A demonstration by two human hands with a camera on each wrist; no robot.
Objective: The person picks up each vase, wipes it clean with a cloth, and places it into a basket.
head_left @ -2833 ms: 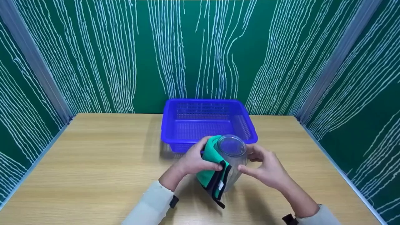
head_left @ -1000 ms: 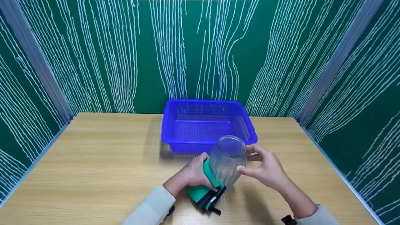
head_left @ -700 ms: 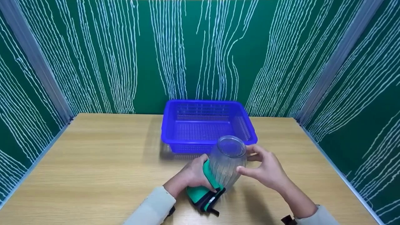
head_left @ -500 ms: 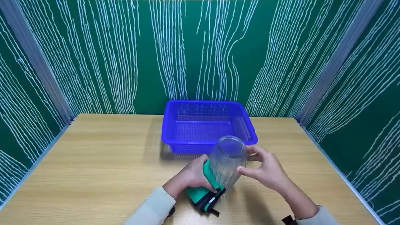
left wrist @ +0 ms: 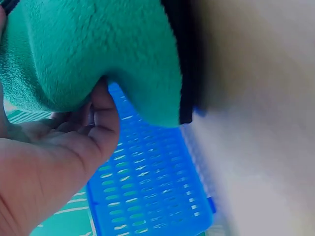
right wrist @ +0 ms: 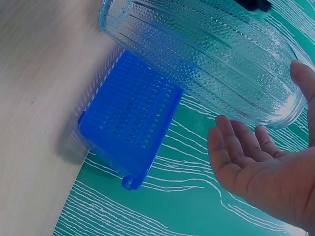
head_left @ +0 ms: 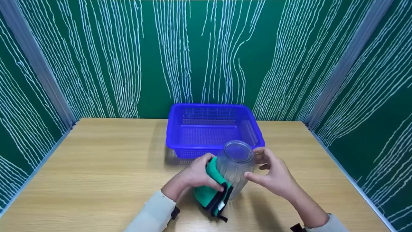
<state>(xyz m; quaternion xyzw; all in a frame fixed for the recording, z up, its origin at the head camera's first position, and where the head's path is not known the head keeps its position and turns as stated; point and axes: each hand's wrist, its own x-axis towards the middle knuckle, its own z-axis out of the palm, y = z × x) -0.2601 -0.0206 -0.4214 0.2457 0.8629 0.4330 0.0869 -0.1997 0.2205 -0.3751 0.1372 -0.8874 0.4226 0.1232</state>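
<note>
The cloth [head_left: 205,195] gripped by the left hand [head_left: 199,174] is raised, covering the jar [head_left: 236,172] higher. Opposite, the jar is held by the right hand [head_left: 274,176].

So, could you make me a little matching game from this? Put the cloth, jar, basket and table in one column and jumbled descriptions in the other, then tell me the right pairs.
Things:
1. Cloth
2. Jar
3. Basket
4. Table

Descriptions:
A. See-through, with ridged sides
B. Pale, with a wood-grain look
C. Green with black edging, gripped in the left hand
D. Blue, full of small holes

Right pairs: 1-C, 2-A, 3-D, 4-B
</note>
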